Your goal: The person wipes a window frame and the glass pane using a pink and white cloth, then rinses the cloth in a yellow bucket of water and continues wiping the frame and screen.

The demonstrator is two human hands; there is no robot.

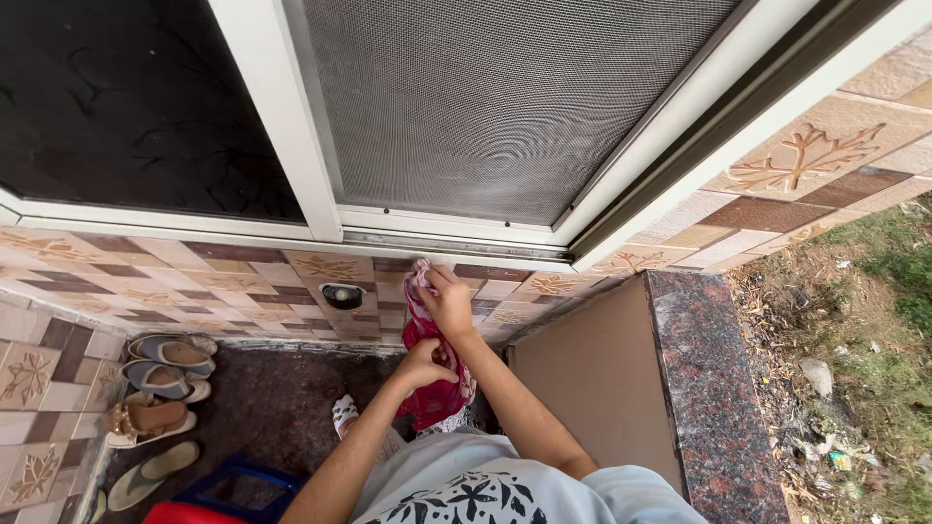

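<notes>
While both hands pinch it at frame centre, the red cloth hangs limp against the tiled wall: right hand closed on top edge, left hand gripping mid-fold. Looks soft, light, floppy; best held by edges. Sandals lower left, mesh screen above, granite ledge right.

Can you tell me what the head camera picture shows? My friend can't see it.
Looking down, a person holds a red and pink cloth with both hands, right hand raised to the tiled wall under a mesh window screen, left hand gripping it lower. Sandals sit on the floor to the left, and a granite ledge lies right.
</notes>
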